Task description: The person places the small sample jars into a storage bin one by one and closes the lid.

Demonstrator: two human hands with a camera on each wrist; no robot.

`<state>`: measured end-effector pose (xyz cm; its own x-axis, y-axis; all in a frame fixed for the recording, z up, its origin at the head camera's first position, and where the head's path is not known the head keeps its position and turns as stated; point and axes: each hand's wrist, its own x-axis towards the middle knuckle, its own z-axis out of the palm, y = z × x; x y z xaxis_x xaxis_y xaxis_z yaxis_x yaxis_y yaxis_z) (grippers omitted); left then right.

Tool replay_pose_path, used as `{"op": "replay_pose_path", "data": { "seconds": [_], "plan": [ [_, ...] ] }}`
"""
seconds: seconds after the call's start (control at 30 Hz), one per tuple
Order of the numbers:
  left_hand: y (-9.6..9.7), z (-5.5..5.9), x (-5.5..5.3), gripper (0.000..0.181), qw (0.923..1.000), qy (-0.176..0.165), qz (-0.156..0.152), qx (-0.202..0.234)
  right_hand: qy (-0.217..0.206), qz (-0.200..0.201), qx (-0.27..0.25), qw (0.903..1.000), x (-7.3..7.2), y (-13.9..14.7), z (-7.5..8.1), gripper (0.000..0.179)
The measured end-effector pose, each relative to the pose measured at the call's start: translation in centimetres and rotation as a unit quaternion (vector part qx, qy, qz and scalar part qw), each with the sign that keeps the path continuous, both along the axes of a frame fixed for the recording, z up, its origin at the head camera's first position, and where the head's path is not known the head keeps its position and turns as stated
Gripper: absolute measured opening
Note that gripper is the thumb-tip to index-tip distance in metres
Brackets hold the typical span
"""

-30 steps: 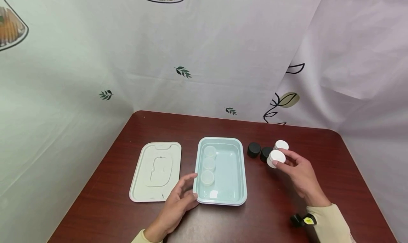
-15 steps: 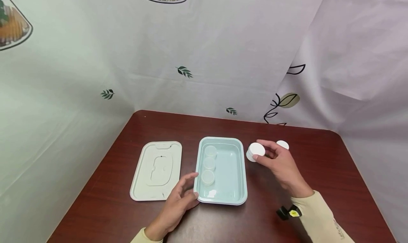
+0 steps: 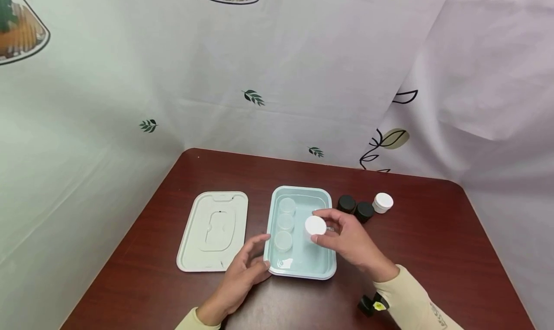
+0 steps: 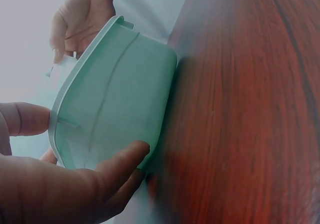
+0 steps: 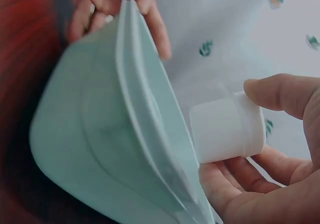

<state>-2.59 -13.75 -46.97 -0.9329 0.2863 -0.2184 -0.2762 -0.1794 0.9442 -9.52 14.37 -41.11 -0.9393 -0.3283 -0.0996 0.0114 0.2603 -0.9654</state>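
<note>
My right hand (image 3: 351, 243) pinches a small white jar with a white lid (image 3: 315, 226) between thumb and fingers, over the right half of a pale blue-green plastic tub (image 3: 303, 272). In the right wrist view the white jar (image 5: 227, 129) is tilted beside the tub's rim (image 5: 145, 119). Inside the tub, along its left side, stand three small translucent lidded containers (image 3: 283, 241) in a row. My left hand (image 3: 240, 279) rests at the tub's left side. The left wrist view shows its fingers (image 4: 122, 166) lying against the tub's outer wall (image 4: 120, 94), one fingertip at the rim.
Right of the tub stand two black-lidded jars (image 3: 364, 211) and another white jar (image 3: 383, 202). A flat white lid (image 3: 213, 234) lies on the reddish-brown table (image 3: 143, 272) to the left. Printed white cloth (image 3: 285, 80) hangs behind the table.
My right hand has carried the white jar leftward from beside the other jars to over the tub, uncovering the black-lidded jars. My left hand has stayed at the tub's side.
</note>
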Motion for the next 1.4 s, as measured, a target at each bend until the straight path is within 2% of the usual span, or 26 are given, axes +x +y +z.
{"op": "replay_pose_path", "data": {
  "seconds": [0.2,0.4,0.53,0.67,0.9,1.4],
  "plan": [
    [-0.1,0.0,0.1,0.064,1.0000,-0.002,0.000,-0.001,0.027,0.067,0.036,0.9968,0.6,-1.4,-0.8,0.051],
    [-0.1,-0.1,0.0,0.065,1.0000,-0.007,-0.001,0.001,0.037,0.139,0.068,0.9873,1.0,-2.6,-0.9,0.046],
    [-0.2,-0.2,0.1,0.065,0.9999,-0.009,-0.003,0.005,0.046,0.165,0.098,0.9804,1.1,-3.3,-0.9,0.042],
    [-0.2,-0.2,0.1,0.065,0.9999,-0.009,-0.005,0.007,0.054,0.176,0.113,0.9764,1.2,-3.7,-0.9,0.043],
    [-0.2,-0.2,0.0,0.065,0.9999,-0.008,-0.009,0.006,0.041,0.193,0.124,0.9724,0.9,-4.1,-1.0,0.042],
    [-0.2,-0.2,-0.1,0.065,0.9999,-0.011,-0.010,0.006,0.041,0.197,0.146,0.9686,0.3,-4.8,-1.3,0.038]
  ]
}}
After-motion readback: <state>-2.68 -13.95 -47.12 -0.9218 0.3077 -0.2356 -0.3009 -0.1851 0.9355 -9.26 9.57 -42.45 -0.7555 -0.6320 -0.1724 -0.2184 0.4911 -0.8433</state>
